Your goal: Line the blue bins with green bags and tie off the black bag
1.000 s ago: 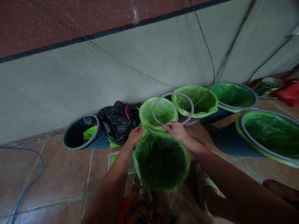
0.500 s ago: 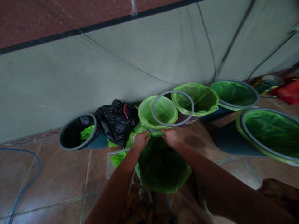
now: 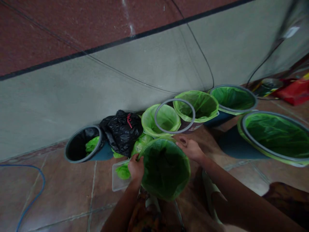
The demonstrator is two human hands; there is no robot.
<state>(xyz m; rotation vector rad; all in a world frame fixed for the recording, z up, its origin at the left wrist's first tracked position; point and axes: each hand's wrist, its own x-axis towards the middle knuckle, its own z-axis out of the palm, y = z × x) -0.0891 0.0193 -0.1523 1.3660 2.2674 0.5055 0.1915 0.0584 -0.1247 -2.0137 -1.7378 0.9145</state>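
Observation:
A bin lined with a thin green bin liner [image 3: 166,167] stands in front of my legs, its mouth opened into a wide round. My left hand [image 3: 136,167] grips the liner's edge at the left side of the rim. On the upper right of the same rim, my right hand [image 3: 189,148] has its fingers curled, the tips against the liner's edge. Just behind, a loose grey ring [image 3: 156,120] lies across two more lined bins: a light green one [image 3: 148,124] and a darker one [image 3: 211,111]. The bin's outer wall is mostly hidden.
Two blue bins with green liners and grey rims stand right, the nearer [image 3: 241,148] larger. Left are a tied black garbage bag [image 3: 120,129], a tipped black-lined bin [image 3: 102,153] and a clear plastic tray [image 3: 118,185]. A blue hose [image 3: 43,183] crosses the tiles.
My hands have moved apart from the far edge of the rim, the left one leftward and down, the right one rightward. The liner's mouth now spreads wider and rounder. The view has shifted slightly.

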